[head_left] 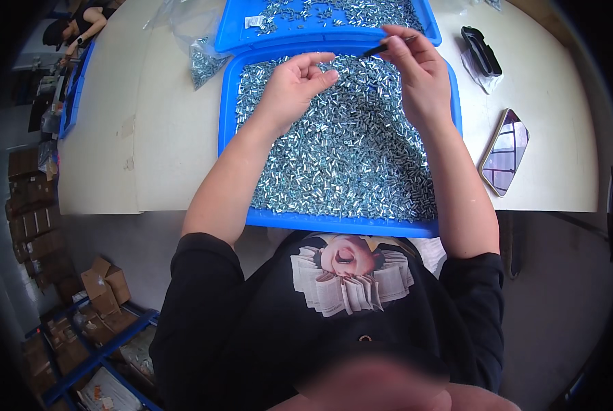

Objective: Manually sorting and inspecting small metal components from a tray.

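My right hand point(419, 68) is raised over the far right part of a blue tray point(340, 225), its thumb and fingers pinched around a slim black pen-like tool point(375, 51). The tool's tip points left and down; its exact kind cannot be made out. Above the far left of the same tray, my left hand point(294, 92) has its thumb and index finger apart, with the other fingers curled. Nothing shows between them. Small shiny cylindrical metal pieces point(334, 157) fill the tray in a thick layer beneath both hands.
A second blue tray point(334, 36) with similar pieces adjoins the far edge. Left of it lies a clear plastic bag point(207, 65) of pieces. On the right are a black case point(481, 51) and a phone point(505, 152). Another person point(80, 27) is at the far left, above cardboard boxes point(104, 284).
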`<move>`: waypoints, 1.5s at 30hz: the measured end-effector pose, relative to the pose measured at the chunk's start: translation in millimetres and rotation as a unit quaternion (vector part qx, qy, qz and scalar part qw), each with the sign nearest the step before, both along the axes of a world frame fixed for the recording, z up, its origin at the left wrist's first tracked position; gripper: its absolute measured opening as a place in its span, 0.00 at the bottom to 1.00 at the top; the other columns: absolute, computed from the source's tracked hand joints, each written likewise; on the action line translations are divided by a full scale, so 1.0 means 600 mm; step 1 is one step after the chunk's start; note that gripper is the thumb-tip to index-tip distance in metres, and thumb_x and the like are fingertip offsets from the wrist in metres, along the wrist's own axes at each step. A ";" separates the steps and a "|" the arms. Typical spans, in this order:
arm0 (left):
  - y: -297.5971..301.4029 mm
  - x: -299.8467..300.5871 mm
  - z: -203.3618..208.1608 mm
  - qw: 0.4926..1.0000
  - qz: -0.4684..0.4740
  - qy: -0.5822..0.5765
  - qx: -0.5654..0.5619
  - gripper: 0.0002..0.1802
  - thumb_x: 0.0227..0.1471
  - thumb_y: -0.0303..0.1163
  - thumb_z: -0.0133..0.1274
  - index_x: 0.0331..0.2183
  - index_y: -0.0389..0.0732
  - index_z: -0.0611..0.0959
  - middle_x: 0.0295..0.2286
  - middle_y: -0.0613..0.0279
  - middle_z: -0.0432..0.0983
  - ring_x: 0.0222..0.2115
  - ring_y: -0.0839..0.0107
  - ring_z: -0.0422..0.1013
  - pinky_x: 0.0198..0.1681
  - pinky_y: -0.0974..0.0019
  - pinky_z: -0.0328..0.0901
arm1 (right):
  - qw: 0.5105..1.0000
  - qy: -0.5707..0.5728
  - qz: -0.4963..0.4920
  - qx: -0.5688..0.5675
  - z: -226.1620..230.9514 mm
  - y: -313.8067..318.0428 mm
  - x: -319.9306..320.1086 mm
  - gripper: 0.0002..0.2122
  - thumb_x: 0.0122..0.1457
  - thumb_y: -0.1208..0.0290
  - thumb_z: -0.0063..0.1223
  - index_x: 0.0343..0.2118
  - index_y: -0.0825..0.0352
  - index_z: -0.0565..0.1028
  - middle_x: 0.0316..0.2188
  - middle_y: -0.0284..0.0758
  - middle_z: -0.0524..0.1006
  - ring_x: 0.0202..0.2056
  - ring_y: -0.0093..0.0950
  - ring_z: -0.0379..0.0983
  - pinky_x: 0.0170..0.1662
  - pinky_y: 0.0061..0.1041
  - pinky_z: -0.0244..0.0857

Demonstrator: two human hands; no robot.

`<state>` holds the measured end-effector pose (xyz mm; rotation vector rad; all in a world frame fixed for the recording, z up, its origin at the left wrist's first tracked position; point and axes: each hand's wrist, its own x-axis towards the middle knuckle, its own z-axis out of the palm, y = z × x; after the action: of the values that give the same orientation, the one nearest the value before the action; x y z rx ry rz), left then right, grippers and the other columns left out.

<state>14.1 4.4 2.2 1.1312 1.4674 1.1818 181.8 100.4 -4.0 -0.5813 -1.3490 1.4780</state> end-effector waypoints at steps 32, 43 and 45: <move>-0.005 0.001 -0.018 0.968 -0.026 -0.240 -0.064 0.13 0.55 0.35 0.47 0.37 0.36 0.76 0.29 0.68 0.71 0.25 0.82 0.62 0.25 0.77 0.58 | 0.934 -0.266 0.004 0.237 0.022 -0.048 -0.008 0.06 0.44 0.77 0.59 0.27 0.67 0.77 0.24 0.36 0.74 0.27 0.31 0.72 0.30 0.25 0.65; -0.003 -0.008 -0.025 0.914 -0.054 -0.395 -0.081 0.08 0.51 0.31 0.52 0.33 0.37 0.76 0.27 0.69 0.70 0.22 0.83 0.59 0.21 0.80 0.55 | 0.944 -0.264 0.052 0.191 0.034 -0.052 -0.006 0.06 0.46 0.77 0.57 0.30 0.69 0.77 0.24 0.31 0.67 0.24 0.22 0.64 0.27 0.20 0.60; -0.001 -0.012 -0.026 0.909 -0.051 -0.405 -0.080 0.07 0.52 0.31 0.52 0.33 0.37 0.76 0.27 0.68 0.70 0.22 0.82 0.59 0.21 0.79 0.55 | 0.952 -0.235 0.024 0.197 0.031 -0.054 -0.007 0.06 0.49 0.75 0.55 0.31 0.69 0.77 0.25 0.32 0.68 0.26 0.22 0.65 0.29 0.21 0.61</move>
<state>7.0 4.0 -13.4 0.4804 0.8232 1.2186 177.4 68.1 14.5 -0.6649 -1.9815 1.0918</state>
